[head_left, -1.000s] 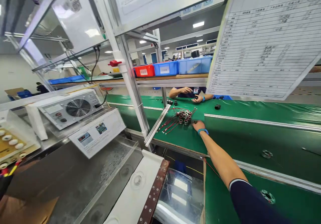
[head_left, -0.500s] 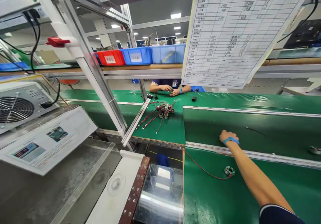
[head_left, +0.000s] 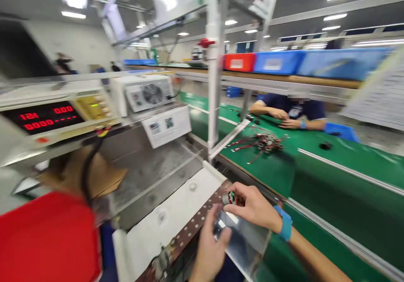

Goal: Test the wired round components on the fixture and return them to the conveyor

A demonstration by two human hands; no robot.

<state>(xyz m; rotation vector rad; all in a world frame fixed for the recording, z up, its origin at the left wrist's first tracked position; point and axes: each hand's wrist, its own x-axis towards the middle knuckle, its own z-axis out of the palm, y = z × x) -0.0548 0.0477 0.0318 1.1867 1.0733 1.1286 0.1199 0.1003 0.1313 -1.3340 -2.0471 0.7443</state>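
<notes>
My right hand, with a blue band on its wrist, grips a small round motor part between thumb and fingers. The part has a silvery rim and green and red bits on its face. It is held above the brown perforated strip at the edge of the white board. Just below and to the left, my left hand is open, thumb and fingers apart, somewhat blurred. Its fingertips are close to the motor part; I cannot tell whether they touch it.
Motor parts with red wires lie piled on the green mat. A co-worker sits beyond, hands together. On the left are a red tray, a power supply with a lit display and a fan unit. A white upright post stands mid-view.
The view has swung left. My right hand has come back from the green conveyor and now holds a motor part. My left hand has come into view.
</notes>
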